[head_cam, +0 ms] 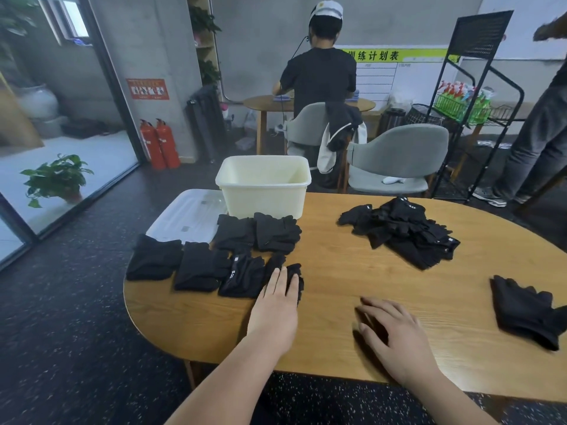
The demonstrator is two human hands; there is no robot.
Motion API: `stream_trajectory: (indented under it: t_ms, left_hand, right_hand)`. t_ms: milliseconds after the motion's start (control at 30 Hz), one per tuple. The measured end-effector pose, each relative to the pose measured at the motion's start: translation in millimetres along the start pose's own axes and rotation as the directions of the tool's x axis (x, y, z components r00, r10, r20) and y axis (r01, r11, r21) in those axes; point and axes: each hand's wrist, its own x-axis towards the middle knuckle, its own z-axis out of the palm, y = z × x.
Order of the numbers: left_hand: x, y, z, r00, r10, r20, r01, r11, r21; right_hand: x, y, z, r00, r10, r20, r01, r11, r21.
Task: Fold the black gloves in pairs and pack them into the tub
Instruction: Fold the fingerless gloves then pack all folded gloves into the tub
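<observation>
Several folded black glove pairs (202, 265) lie in two rows at the table's left end. My left hand (276, 308) lies flat, fingers together, pressing on the nearest folded pair (293, 276). My right hand (395, 329) hovers just above the bare wood, fingers spread and holding nothing. A loose heap of black gloves (405, 231) sits at the back right. One more glove pair (524, 311) lies near the right edge. The cream tub (264, 191) stands at the table's far edge; what I see of its inside is empty.
A white lid (184, 219) lies beside the tub, partly under gloves. Two grey chairs (399, 157) stand behind the table. A person in black works at another table (267, 102) beyond. A black wire rack (472, 87) stands at right, with another person's legs nearby.
</observation>
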Motion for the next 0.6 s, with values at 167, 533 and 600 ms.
stream_trajectory:
  t_ms: [167,533,600]
  left_hand:
    - [8.0,4.5,7.8,0.999,-0.049,0.02,0.05,0.997,-0.051]
    - [15.2,8.3,16.7,0.997,-0.068,0.041,0.066,0.997,0.045]
    - [15.4,7.8,16.6,0.996,-0.065,0.058,0.062,0.997,0.055]
  right_hand:
    - [-0.1,-0.4,0.2,1.0,0.001,-0.007,0.0,1.0,0.012]
    - [-0.4,-0.3,1.2,1.0,-0.002,-0.006,0.002,1.0,-0.002]
    - [-0.4,-0.7,1.1,1.0,-0.002,-0.007,0.002,1.0,-0.009]
